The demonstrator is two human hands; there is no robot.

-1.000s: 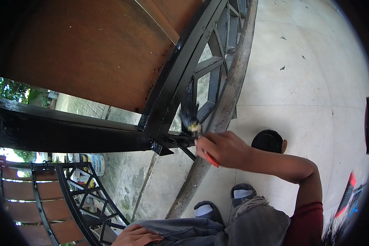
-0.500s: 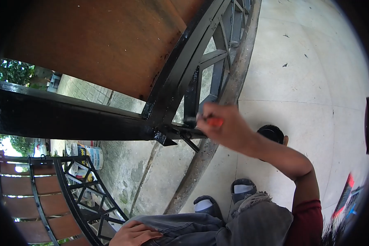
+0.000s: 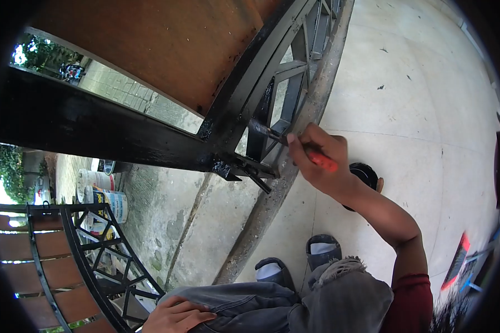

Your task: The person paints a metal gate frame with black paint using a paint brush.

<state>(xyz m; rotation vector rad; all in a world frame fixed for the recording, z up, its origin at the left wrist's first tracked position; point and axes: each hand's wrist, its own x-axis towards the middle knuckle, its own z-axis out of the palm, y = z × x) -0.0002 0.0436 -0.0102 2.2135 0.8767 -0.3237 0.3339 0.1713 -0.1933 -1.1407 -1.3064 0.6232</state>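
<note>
My right hand (image 3: 322,158) is closed around the red handle of a paintbrush (image 3: 269,132). The bristles are at the black metal frame (image 3: 228,119), beside its lower corner; whether they touch it I cannot tell. Glossy black covers the frame's thick bar and the strut near the brush. A brown panel (image 3: 161,47) is set in the frame. My left hand (image 3: 180,315) rests on my grey trouser leg, fingers extended and holding nothing. Just behind my right wrist, a round black container (image 3: 364,176) is partly hidden on the floor.
Another black frame with brown panels (image 3: 103,244) stands at the lower left. Paint buckets (image 3: 111,204) are behind it. A raised concrete edge (image 3: 255,236) runs beside the pale tiled floor (image 3: 405,133). A red object (image 3: 456,261) lies at the right.
My right hand has moved slightly right, and the brush has turned so its bristles point up and left, higher along the frame. The view has shifted a little. My left hand stays on the leg.
</note>
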